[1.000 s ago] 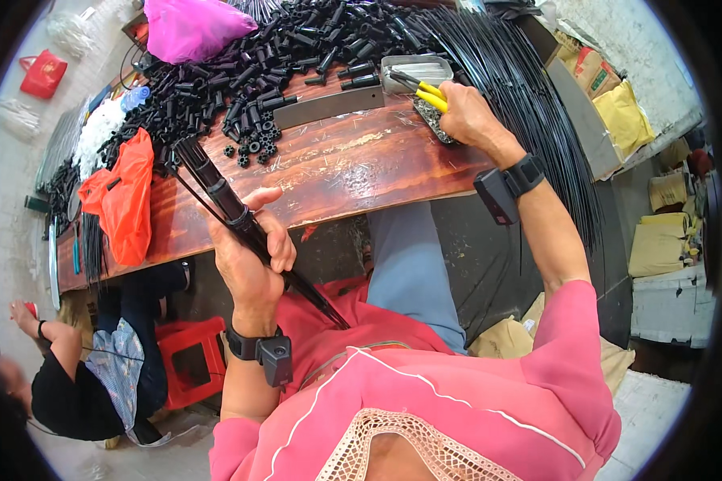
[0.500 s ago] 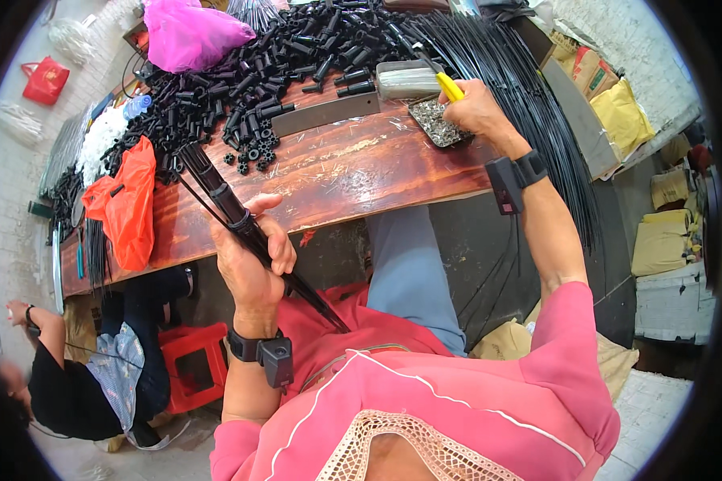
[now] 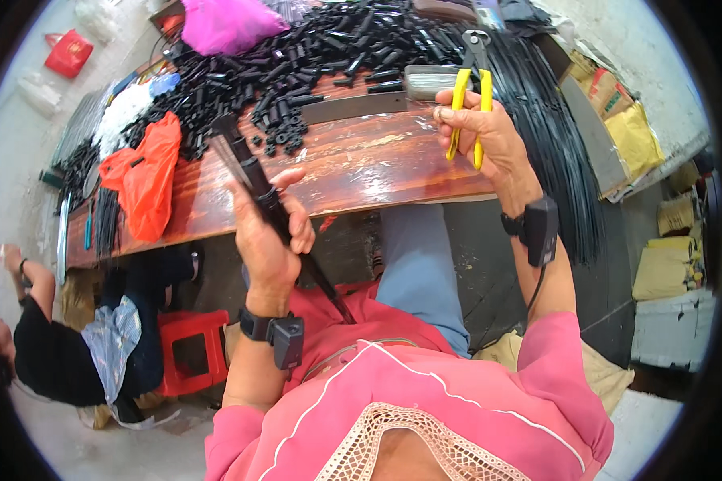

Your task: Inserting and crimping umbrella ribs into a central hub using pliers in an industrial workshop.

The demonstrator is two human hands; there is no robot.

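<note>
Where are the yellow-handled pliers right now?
In the head view, upper right: the yellow-handled pliers are held in the right hand, raised above the wooden table's far edge, near the metal block.

Reddish wooden bench (image 3: pixel 361 172) spans mid-frame; black tube pieces (image 3: pixel 297 72) heaped upper centre, orange bag (image 3: pixel 148 172) left, grey bar (image 3: pixel 353 106).

Crumpled pink plastic bag (image 3: pixel 226 22) at table's far edge; orange plastic bag (image 3: pixel 146 178) at its left end; red pouch (image 3: pixel 69 53) on floor; yellow sacks (image 3: pixel 635 138) right.
</note>
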